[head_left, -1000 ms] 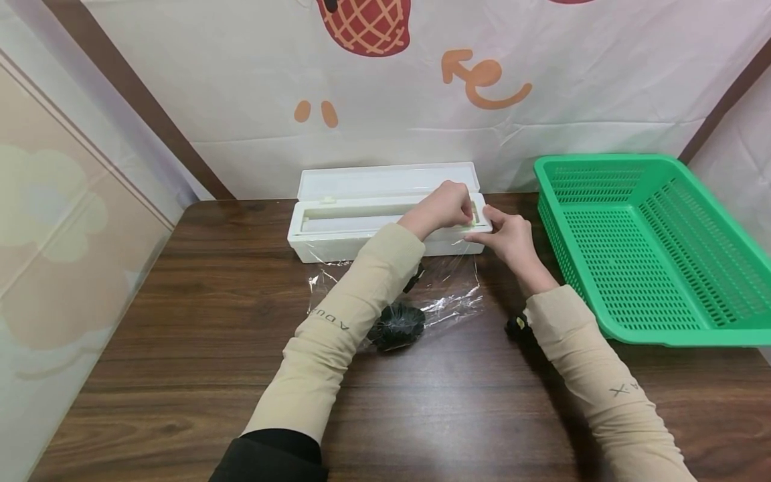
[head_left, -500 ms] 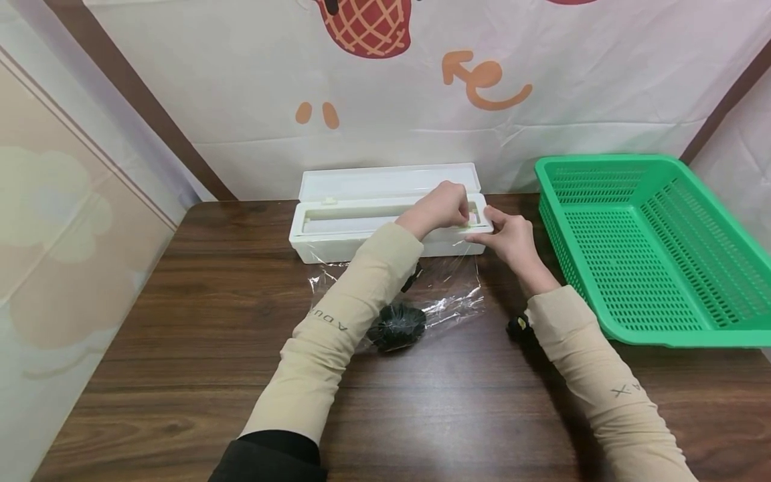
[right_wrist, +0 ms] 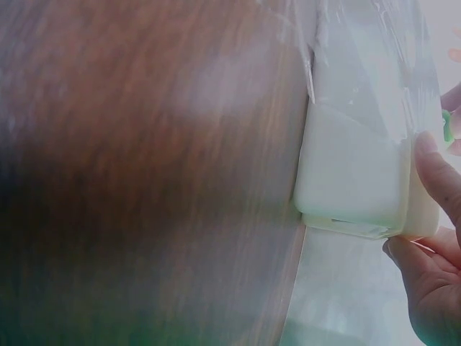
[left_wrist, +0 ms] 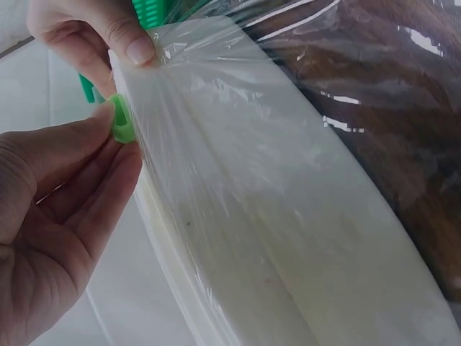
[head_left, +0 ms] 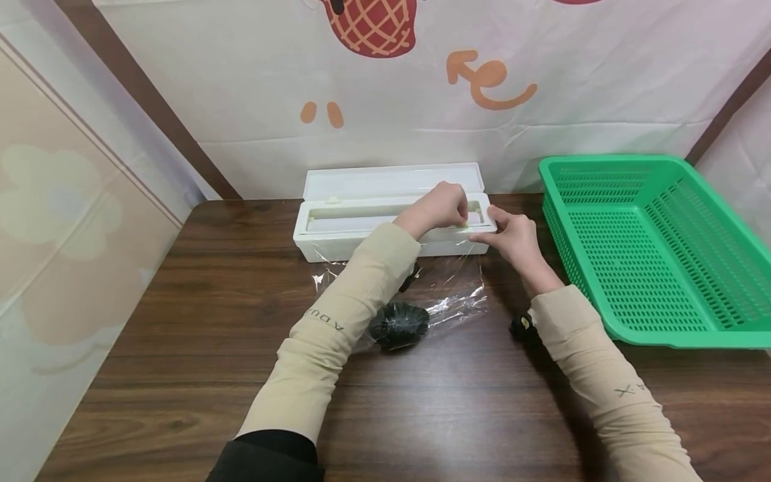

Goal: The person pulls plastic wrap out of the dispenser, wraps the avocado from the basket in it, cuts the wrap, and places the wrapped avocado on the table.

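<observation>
Leftward along the box's front edge, by a little, our left hand (head_left: 436, 207) had moved since the earlier frame, taking the green tab (left_wrist: 122, 121) with it; our right hand (head_left: 515, 237) had kept its place.

We pinched the green tab between the thumb and fingers of the left hand, a small hold that probably suited so small a piece, and kept it against the box's upper front edge. Our right hand gripped the right front corner of the white box (head_left: 328, 251), thumb and forefinger bent round it, most likely to stop the box sliding. Its thumb lay by the side edge of the clear film (head_left: 452, 300); whether it pinned the film, we could not tell.

The white box stood along the back of the counter (head_left: 181, 348), its lid (head_left: 391, 179) thrown back, which left the white roll (head_left: 355, 224) in reach. Clear film came over the front and down onto the counter, where a dark lump (head_left: 399, 326) sat at the film, perhaps as a weight or as something to cover. We had the green basket (head_left: 680, 339) off to the right, near enough to reach yet apart from the box.
</observation>
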`<state>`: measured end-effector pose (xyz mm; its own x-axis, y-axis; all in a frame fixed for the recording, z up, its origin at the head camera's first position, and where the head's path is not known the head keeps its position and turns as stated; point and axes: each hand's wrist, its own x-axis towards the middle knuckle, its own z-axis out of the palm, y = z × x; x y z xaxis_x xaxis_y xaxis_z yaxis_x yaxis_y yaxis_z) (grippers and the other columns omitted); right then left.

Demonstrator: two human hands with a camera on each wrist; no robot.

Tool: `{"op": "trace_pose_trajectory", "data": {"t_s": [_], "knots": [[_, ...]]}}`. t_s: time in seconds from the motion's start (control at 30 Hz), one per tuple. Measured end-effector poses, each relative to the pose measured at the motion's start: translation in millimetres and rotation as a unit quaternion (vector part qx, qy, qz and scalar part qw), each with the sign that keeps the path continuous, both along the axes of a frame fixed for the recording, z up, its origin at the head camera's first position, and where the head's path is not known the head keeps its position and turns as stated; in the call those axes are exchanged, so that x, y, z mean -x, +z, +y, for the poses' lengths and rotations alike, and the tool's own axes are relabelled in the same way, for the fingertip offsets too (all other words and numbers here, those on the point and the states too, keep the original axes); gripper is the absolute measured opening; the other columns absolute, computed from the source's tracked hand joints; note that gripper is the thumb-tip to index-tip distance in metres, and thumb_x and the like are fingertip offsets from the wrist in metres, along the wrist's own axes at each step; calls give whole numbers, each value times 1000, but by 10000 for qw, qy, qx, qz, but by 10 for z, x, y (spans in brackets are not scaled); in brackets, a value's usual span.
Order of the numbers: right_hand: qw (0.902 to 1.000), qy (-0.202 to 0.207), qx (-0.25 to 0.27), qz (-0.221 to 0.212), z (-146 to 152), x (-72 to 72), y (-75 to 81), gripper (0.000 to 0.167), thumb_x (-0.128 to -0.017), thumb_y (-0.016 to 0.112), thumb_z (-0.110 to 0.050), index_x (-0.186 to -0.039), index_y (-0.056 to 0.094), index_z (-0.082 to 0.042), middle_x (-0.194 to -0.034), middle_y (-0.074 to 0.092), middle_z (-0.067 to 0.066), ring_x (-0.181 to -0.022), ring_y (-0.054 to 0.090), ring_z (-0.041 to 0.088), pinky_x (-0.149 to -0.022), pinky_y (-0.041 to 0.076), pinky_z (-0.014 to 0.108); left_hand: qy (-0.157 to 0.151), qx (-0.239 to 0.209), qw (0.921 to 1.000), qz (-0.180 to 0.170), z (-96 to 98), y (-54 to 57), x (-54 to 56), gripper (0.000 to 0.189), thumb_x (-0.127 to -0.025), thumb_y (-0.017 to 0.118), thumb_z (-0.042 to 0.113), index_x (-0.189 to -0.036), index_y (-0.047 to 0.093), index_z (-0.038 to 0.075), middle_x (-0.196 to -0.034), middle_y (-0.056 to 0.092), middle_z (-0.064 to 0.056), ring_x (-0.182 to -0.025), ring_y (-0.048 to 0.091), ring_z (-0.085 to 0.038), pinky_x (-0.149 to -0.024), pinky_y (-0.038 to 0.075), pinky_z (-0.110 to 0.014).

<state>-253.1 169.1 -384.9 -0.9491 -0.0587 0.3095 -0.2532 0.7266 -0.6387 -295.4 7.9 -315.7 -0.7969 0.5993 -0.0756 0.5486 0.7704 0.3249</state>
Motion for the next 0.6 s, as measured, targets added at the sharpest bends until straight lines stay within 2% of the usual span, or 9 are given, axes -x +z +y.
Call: {"op": "trace_pose_trajectory", "data": {"t_s": [0.27,0.6], "knots": [[10000,51,3,31,7,0,5,53,-66,81,-23,-112,64,-3,-119,56,17,-94,61,35,-73,47,43,-103,-230,9994,-256,33,-2,-2,13,-77,64,1,-87,71,3,-88,69,-6,-81,58,-15,-72,46,-22],[10000,28,-49,-79,-1,4,18,56,-66,81,-25,-115,63,-3,-120,56,16,-95,60,36,-73,46,43,-125,-163,9996,-187,2,12,2,11,-78,67,3,-86,73,5,-86,70,-5,-78,59,-15,-70,47,-22]]}}
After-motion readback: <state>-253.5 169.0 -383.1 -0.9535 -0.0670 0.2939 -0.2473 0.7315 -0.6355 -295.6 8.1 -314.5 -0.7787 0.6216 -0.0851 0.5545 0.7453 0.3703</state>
